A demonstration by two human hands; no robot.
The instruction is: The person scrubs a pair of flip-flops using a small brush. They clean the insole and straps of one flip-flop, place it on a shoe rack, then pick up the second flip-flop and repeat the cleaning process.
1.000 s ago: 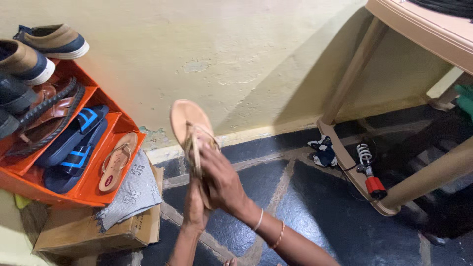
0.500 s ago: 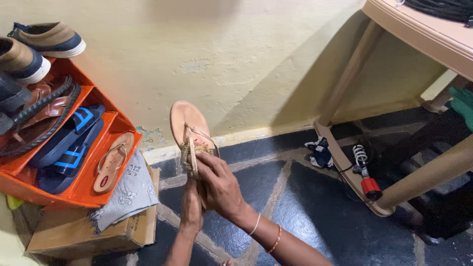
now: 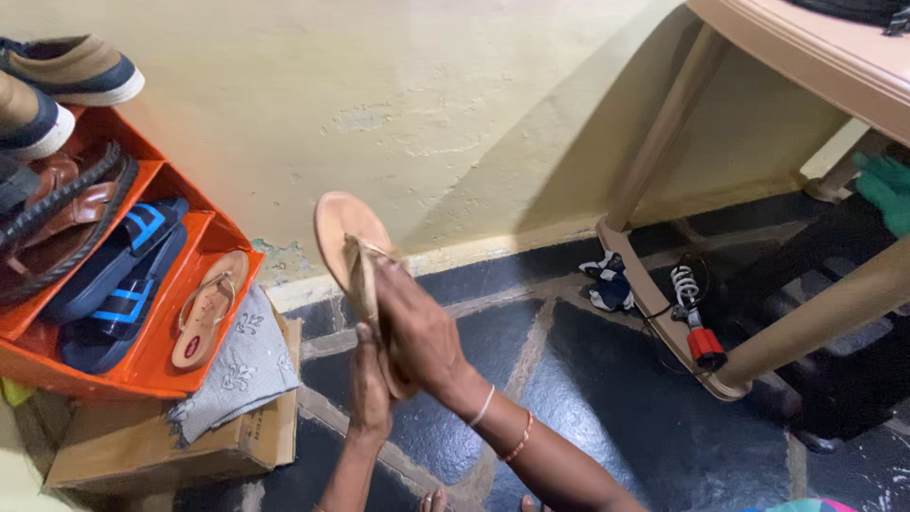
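A tan flat sandal (image 3: pixel 343 228) with a thin strap is held up on edge over the dark stone floor, its toe end pointing up toward the wall. My left hand (image 3: pixel 368 379) grips it from below at the heel end. My right hand (image 3: pixel 417 327) lies over its strap side, fingers pressed against it. A matching tan sandal (image 3: pixel 204 308) rests in the lower bin of the orange shoe rack (image 3: pixel 142 370) to the left.
The rack also holds blue slides (image 3: pixel 114 275), brown sandals (image 3: pixel 57 213) and sneakers (image 3: pixel 71 66). A cardboard box (image 3: pixel 161 450) with a grey cloth (image 3: pixel 232 365) sits under it. At right stands a beige plastic table (image 3: pixel 664 123); beside its leg lies a coiled immersion heater (image 3: pixel 697 327).
Both hands and the sandal have shifted slightly left and lower in the view. My right hand has slid over the strap side of the sandal.
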